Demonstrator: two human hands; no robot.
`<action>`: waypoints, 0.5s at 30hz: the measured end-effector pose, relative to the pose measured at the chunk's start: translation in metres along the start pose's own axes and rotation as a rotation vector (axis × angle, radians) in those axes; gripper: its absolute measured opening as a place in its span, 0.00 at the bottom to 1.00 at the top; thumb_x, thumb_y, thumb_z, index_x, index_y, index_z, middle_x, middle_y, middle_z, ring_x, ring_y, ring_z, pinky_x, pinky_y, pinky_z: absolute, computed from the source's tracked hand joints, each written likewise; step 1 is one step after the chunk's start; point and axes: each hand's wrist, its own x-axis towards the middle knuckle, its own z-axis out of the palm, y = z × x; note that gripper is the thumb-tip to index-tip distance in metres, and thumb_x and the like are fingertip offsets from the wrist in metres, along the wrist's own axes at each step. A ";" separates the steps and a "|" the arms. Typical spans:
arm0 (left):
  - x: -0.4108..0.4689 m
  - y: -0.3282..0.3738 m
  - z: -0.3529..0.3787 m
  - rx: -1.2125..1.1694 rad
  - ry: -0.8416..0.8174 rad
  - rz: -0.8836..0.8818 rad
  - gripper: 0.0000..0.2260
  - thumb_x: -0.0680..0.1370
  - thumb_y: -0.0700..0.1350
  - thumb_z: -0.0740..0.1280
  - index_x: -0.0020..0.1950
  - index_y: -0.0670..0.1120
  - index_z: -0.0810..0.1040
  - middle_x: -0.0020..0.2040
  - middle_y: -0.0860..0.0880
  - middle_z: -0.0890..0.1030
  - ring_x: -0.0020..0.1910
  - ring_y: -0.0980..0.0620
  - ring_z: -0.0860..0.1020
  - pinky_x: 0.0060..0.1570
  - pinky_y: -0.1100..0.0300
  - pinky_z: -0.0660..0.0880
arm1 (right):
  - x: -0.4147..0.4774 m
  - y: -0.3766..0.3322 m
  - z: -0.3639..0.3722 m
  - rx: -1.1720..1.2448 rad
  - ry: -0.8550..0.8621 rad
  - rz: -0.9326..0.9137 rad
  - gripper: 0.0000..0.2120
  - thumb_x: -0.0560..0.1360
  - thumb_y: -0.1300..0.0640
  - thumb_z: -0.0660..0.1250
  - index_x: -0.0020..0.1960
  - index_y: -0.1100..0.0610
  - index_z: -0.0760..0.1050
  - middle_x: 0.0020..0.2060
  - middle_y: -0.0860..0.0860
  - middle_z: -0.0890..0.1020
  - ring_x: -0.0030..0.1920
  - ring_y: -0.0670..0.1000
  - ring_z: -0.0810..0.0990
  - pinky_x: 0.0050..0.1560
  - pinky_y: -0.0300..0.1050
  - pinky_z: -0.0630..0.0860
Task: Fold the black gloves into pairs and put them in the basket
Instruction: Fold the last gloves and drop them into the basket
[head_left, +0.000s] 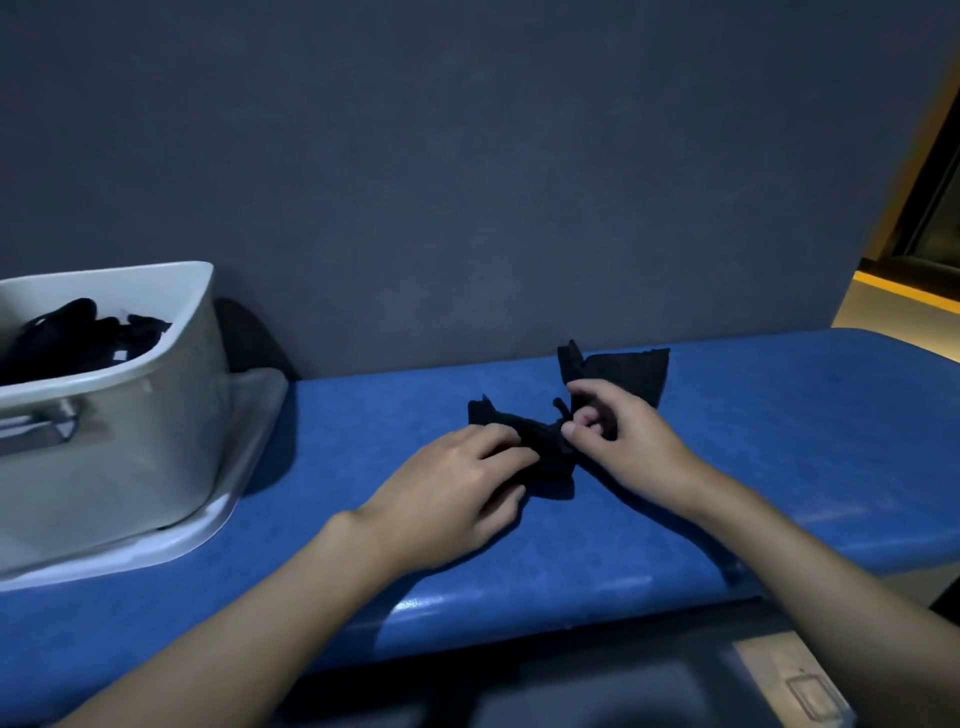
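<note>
Nearest me, the person's forearms (234, 629) reach up from the bottom edge and meet over a blue bench (779, 441). The gloves (545, 449) lie on the bench between the hands. They are a dark strip of cloth whose long axis runs from near-left up to far-right, with a wider, flatter end fanning out beyond the right hand toward the wall (467, 182). The left hand (457, 483) has its fingers bent over the near-left end and holds it down against the bench. The right hand (618, 441) pinches the cloth between thumb and forefinger near the middle, with its other fingers curled in loosely. The cloth is too dark to show whether this is one glove or two laid together. The basket (156, 415) stands on a pale tray (244, 467) at the left end of the bench, well apart from the hands, and a black pile (78, 338) already sits inside it. I judge the fold is not finished. The fanned end looks set to come back along the strip toward the left hand, and the left hand, being nearer the basket, is better placed to carry the bundle over.
</note>
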 end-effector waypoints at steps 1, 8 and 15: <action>-0.002 0.000 0.000 0.017 -0.032 -0.030 0.17 0.80 0.51 0.61 0.65 0.46 0.77 0.65 0.45 0.77 0.61 0.44 0.76 0.60 0.50 0.76 | 0.000 -0.002 -0.001 0.048 0.020 -0.006 0.23 0.76 0.56 0.70 0.69 0.51 0.69 0.46 0.49 0.81 0.43 0.48 0.78 0.51 0.41 0.76; -0.004 0.003 -0.001 0.002 -0.220 -0.227 0.21 0.82 0.57 0.58 0.74 0.54 0.67 0.77 0.45 0.66 0.79 0.44 0.56 0.75 0.52 0.58 | -0.005 -0.002 -0.001 -0.070 -0.041 -0.039 0.34 0.72 0.53 0.74 0.73 0.47 0.63 0.57 0.45 0.74 0.55 0.46 0.74 0.57 0.40 0.72; 0.000 -0.007 0.000 0.002 -0.170 -0.199 0.19 0.81 0.59 0.60 0.72 0.59 0.72 0.74 0.55 0.69 0.75 0.53 0.60 0.69 0.55 0.60 | 0.001 -0.002 0.009 -0.278 0.026 -0.115 0.10 0.74 0.50 0.72 0.55 0.48 0.80 0.58 0.43 0.73 0.62 0.46 0.65 0.66 0.49 0.65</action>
